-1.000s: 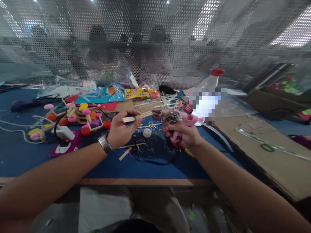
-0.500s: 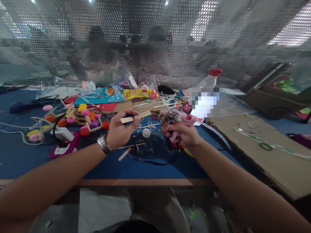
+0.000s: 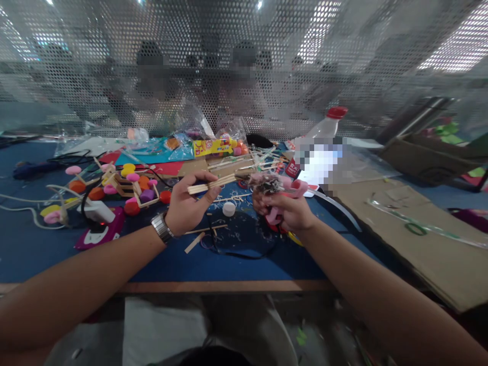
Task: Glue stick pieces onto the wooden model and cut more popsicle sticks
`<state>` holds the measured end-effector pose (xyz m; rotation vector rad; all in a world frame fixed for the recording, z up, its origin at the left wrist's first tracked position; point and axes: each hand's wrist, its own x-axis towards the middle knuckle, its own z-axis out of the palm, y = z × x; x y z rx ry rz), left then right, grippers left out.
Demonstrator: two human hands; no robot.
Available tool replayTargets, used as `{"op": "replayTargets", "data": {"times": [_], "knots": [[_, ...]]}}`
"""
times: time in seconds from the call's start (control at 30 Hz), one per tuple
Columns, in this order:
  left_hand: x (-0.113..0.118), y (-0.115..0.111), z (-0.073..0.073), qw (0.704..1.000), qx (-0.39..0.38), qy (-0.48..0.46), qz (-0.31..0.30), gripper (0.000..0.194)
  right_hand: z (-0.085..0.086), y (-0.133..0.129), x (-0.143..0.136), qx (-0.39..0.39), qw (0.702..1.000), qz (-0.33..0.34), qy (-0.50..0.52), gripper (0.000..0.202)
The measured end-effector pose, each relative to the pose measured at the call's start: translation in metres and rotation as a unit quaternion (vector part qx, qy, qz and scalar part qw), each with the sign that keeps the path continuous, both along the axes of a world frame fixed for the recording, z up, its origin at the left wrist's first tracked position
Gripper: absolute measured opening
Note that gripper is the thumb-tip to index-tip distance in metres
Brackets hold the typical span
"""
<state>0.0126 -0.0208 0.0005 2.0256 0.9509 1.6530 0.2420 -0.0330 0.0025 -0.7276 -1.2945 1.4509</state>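
My left hand, with a metal watch at its wrist, pinches a small bundle of thin wooden sticks. Their far ends point right, to the nozzle of a pink glue gun. My right hand is wrapped round the gun's handle, and a clear glue stick curves out of its back. Grey, stringy residue covers the front of the gun. Whether nozzle and sticks touch is too small to tell. Below them a white round cap lies on the blue table.
Stick structures with coloured discs stand on the left, behind a purple power strip with a white plug. Behind are plastic packaging, a red-capped bottle and a lit screen. Cardboard lies right. People show beyond a perforated screen.
The whole view has shifted very slightly. Both hands keep nearly the same pose, still holding the sticks and the glue gun.
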Motion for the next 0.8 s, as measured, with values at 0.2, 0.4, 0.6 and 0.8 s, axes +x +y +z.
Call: {"op": "replayTargets", "data": {"times": [0.2,0.4,0.6,0.8], "knots": [[-0.0001,-0.0003,0.0007,1.000,-0.002,-0.002,-0.003,0.018,-0.0010,0.0008,0.0010,0.001,1.000,0.001,-0.001,0.034],[-0.0013,-0.0003,-0.0001,1.000,-0.005,-0.001,-0.008,0.017,0.0007,0.0001,0.0009,0.000,1.000,0.000,-0.005,0.036],[-0.0003,0.0000,-0.0007,1.000,-0.007,-0.006,-0.011,0.020,0.0016,-0.0002,0.0001,-0.014,1.000,-0.007,-0.004,0.039],[-0.0006,0.0001,-0.0016,1.000,-0.004,-0.001,-0.003,0.019,0.0002,0.0008,0.0005,-0.021,1.000,-0.010,-0.007,0.041]]}}
